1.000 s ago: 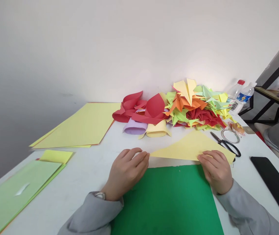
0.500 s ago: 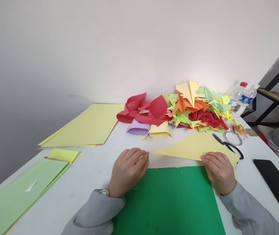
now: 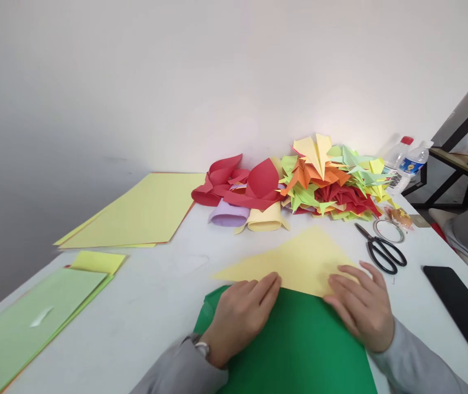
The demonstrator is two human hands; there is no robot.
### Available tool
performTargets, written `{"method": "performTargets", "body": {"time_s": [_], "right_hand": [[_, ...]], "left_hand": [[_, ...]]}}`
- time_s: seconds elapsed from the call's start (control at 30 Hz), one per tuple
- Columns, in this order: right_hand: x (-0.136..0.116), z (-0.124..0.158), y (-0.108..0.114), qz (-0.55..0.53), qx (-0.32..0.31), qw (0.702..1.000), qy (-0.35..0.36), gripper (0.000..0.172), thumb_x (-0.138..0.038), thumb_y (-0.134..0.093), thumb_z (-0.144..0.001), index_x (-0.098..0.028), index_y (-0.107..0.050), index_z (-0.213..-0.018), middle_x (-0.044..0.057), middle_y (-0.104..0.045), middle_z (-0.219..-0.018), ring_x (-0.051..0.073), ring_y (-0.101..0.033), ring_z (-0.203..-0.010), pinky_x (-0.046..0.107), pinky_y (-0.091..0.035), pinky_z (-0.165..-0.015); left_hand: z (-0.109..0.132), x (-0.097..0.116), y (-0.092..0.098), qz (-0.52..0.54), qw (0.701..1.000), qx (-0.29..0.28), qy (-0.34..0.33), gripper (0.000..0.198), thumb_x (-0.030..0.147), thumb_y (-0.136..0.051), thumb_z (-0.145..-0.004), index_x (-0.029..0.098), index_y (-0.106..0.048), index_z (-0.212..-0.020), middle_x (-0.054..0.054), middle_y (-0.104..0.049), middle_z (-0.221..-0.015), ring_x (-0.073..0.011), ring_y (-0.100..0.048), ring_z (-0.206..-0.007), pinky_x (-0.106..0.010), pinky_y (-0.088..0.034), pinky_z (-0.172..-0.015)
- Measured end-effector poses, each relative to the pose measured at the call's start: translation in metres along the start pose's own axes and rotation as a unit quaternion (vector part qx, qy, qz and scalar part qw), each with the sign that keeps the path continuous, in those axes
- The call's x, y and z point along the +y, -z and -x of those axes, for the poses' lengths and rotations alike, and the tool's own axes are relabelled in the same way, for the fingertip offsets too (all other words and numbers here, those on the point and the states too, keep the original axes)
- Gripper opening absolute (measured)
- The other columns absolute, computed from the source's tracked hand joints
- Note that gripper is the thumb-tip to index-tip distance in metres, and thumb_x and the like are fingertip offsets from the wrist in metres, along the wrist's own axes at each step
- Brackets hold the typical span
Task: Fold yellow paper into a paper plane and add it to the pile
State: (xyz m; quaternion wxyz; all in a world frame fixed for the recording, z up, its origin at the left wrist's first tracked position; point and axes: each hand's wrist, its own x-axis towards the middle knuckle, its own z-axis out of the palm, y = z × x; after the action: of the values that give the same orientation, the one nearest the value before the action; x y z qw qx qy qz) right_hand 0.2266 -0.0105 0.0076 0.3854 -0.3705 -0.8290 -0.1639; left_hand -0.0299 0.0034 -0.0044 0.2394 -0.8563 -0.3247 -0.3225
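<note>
A yellow sheet of paper [image 3: 299, 254], three-cornered in outline, lies over the far end of a dark green sheet [image 3: 295, 339]. My left hand [image 3: 244, 314] has its fingers pressed together at the yellow sheet's near edge. On the right side of that edge, my right hand [image 3: 363, 303] holds the paper between thumb and forefinger, its other fingers fanned out. Part of the yellow sheet's right side is hidden by this hand. Black-handled scissors [image 3: 381, 249] lie beyond my right hand, beside a roll of tape [image 3: 388, 231].
Red, purple and yellow rolled paper shapes [image 3: 264, 183] and a heap of folded paper [image 3: 332, 180] stand along the wall. Yellow sheets [image 3: 135, 210] and green sheets [image 3: 49, 312] lie left. Right are a black phone-like slab [image 3: 461, 317] and bottles [image 3: 412, 164].
The yellow sheet has shifted left and towards me, onto the green sheet's edge. My left hand has moved right and taken hold of it. My right hand has come slightly nearer, its fingers more spread.
</note>
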Motion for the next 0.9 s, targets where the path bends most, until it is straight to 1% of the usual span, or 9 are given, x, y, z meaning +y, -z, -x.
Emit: {"method": "performTargets", "body": {"time_s": [0.1,0.2,0.27,0.3,0.43,0.53,0.6,0.73,0.9], "right_hand": [[0.026,0.005,0.007,-0.033,0.046,0.992,-0.117,0.021,-0.018,-0.048,-0.092,-0.020,-0.066,-0.103,0.005,-0.073,-0.094,0.023,-0.066,-0.096,0.045,-0.040,-0.094],[0.050,0.012,0.002,-0.064,0.113,0.941,-0.313,0.029,-0.027,-0.042,-0.096,-0.020,-0.070,-0.097,0.008,-0.072,-0.099,0.024,-0.066,-0.097,0.042,-0.047,-0.087],[0.060,0.017,-0.007,-0.076,0.112,0.919,-0.369,0.025,-0.033,-0.049,-0.092,-0.019,-0.070,-0.097,0.008,-0.073,-0.098,0.024,-0.067,-0.093,0.040,-0.052,-0.082],[0.063,0.018,-0.012,-0.071,0.098,0.926,-0.358,0.025,-0.035,-0.052,-0.090,-0.020,-0.070,-0.098,0.008,-0.073,-0.097,0.025,-0.067,-0.092,0.040,-0.053,-0.082],[0.060,0.022,-0.027,-0.077,-0.005,0.970,-0.230,0.027,-0.030,-0.054,-0.087,-0.025,-0.067,-0.111,0.006,-0.072,-0.104,0.025,-0.065,-0.099,0.044,-0.053,-0.089],[0.050,0.021,-0.028,-0.097,-0.056,0.982,-0.151,0.034,-0.023,-0.052,-0.089,-0.027,-0.061,-0.121,0.005,-0.068,-0.115,0.024,-0.061,-0.108,0.045,-0.051,-0.093],[0.043,0.019,-0.027,-0.105,-0.072,0.984,-0.127,0.036,-0.020,-0.050,-0.090,-0.028,-0.060,-0.123,0.006,-0.066,-0.119,0.023,-0.059,-0.111,0.044,-0.051,-0.093],[0.033,0.015,-0.023,-0.125,-0.079,0.983,-0.109,0.035,-0.021,-0.052,-0.091,-0.026,-0.058,-0.125,0.008,-0.065,-0.120,0.023,-0.058,-0.113,0.043,-0.050,-0.095],[0.021,0.016,-0.022,-0.137,-0.142,0.977,-0.085,0.039,-0.030,-0.056,-0.091,-0.022,-0.053,-0.130,0.011,-0.059,-0.129,0.025,-0.052,-0.122,0.042,-0.048,-0.100]], "left_hand": [[0.006,-0.011,0.000,0.025,0.998,0.036,0.050,0.021,0.005,-0.050,-0.088,0.013,-0.064,-0.100,-0.008,-0.074,-0.092,-0.0151,-0.066,-0.067,-0.026,-0.052,-0.057],[0.009,-0.017,-0.001,0.085,0.986,0.074,0.119,0.020,0.007,-0.056,-0.087,0.016,-0.064,-0.101,-0.007,-0.073,-0.093,-0.0167,-0.070,-0.078,-0.027,-0.057,-0.070],[0.007,-0.019,-0.001,0.144,0.971,0.087,0.169,0.019,0.008,-0.055,-0.087,0.018,-0.065,-0.099,-0.007,-0.073,-0.093,-0.0161,-0.070,-0.081,-0.026,-0.058,-0.074],[0.006,-0.019,-0.001,0.178,0.961,0.087,0.192,0.018,0.008,-0.055,-0.087,0.018,-0.066,-0.097,-0.006,-0.073,-0.092,-0.0157,-0.070,-0.081,-0.025,-0.058,-0.075],[0.000,-0.021,0.002,0.296,0.910,0.074,0.282,0.016,0.012,-0.054,-0.085,0.018,-0.068,-0.086,-0.005,-0.073,-0.089,-0.0161,-0.071,-0.080,-0.024,-0.059,-0.073],[-0.002,-0.021,0.004,0.348,0.866,0.072,0.352,0.016,0.016,-0.055,-0.083,0.018,-0.070,-0.084,-0.006,-0.073,-0.090,-0.0177,-0.071,-0.081,-0.023,-0.060,-0.066],[-0.002,-0.021,0.005,0.377,0.841,0.078,0.380,0.015,0.018,-0.056,-0.083,0.019,-0.071,-0.083,-0.006,-0.073,-0.091,-0.0179,-0.071,-0.082,-0.023,-0.060,-0.064],[-0.002,-0.018,0.003,0.438,0.809,0.074,0.385,0.015,0.015,-0.058,-0.080,0.020,-0.072,-0.084,-0.006,-0.073,-0.093,-0.0182,-0.070,-0.086,-0.024,-0.060,-0.071],[-0.001,-0.011,0.003,0.511,0.785,0.030,0.349,0.022,0.011,-0.054,-0.083,0.020,-0.073,-0.080,-0.009,-0.072,-0.099,-0.0200,-0.068,-0.093,-0.025,-0.058,-0.074]]}}
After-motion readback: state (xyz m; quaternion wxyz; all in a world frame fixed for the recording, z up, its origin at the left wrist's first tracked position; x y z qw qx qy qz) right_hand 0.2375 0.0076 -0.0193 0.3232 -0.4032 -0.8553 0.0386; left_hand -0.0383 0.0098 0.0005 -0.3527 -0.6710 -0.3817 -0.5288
